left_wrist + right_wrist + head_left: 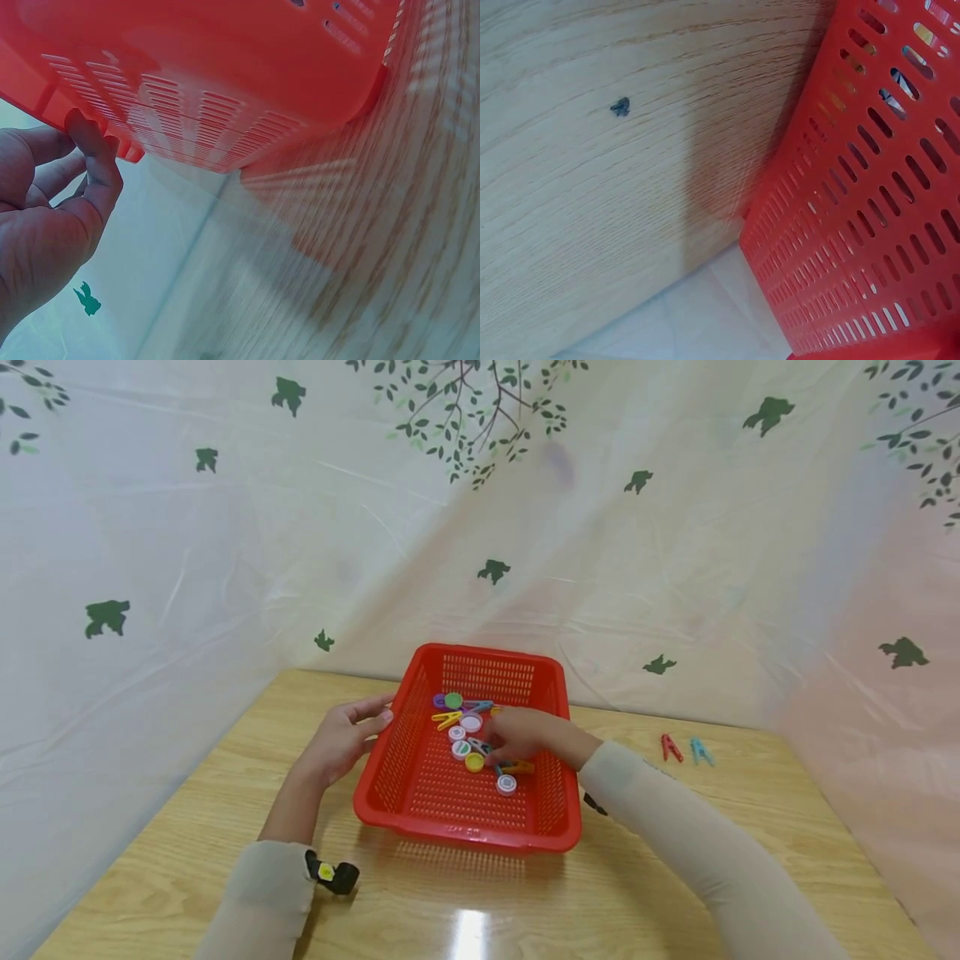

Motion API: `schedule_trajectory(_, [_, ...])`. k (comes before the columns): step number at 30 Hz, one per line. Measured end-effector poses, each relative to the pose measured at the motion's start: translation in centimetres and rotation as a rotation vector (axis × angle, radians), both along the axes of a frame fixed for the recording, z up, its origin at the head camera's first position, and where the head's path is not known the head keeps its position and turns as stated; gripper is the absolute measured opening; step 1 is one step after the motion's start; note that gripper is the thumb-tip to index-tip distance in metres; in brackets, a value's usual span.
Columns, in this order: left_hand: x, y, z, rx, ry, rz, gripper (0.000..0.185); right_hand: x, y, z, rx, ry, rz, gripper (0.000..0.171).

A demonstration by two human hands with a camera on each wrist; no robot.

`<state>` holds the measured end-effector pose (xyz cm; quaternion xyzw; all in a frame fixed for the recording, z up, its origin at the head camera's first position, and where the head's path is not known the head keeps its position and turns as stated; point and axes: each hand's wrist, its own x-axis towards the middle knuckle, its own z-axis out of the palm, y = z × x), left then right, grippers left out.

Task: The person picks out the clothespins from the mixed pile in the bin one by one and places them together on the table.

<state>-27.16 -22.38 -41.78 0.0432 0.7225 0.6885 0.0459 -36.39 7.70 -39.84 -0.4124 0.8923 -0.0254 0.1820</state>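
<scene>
A red slotted basket (465,833) stands on the wooden table (675,827). Inside it lie several bottle caps, among them a green one (453,700), a yellow one (474,762) and a white one (506,784), plus a yellow clothespin (447,719). My right hand (504,758) reaches down into the basket, and its curled fingers pinch an orange clothespin (521,767). My left hand (371,717) rests outside the basket's left wall, with straight fingers (96,154) touching the rim (135,154). The right wrist view holds only the basket's wall (870,225) and the table (592,187).
A red clothespin (670,747) and a blue clothespin (701,750) lie on the table right of the basket. A small dark mark (620,107) sits on the wood near the basket. A leaf-printed plastic sheet (187,568) closes in the table's back and sides.
</scene>
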Motion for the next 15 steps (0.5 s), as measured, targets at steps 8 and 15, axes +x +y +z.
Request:
schedule_trajectory(8, [0.02, 0.04, -0.04, -0.003, -0.005, 0.002, 0.049, 0.06, -0.07, -0.04, -0.012, 0.027, 0.006, 0.025])
schedule_trajectory(15, [0.01, 0.06, 0.04, -0.009, -0.001, 0.005, 0.049, -0.01, -0.03, 0.06, -0.035, 0.086, -0.026, 0.032])
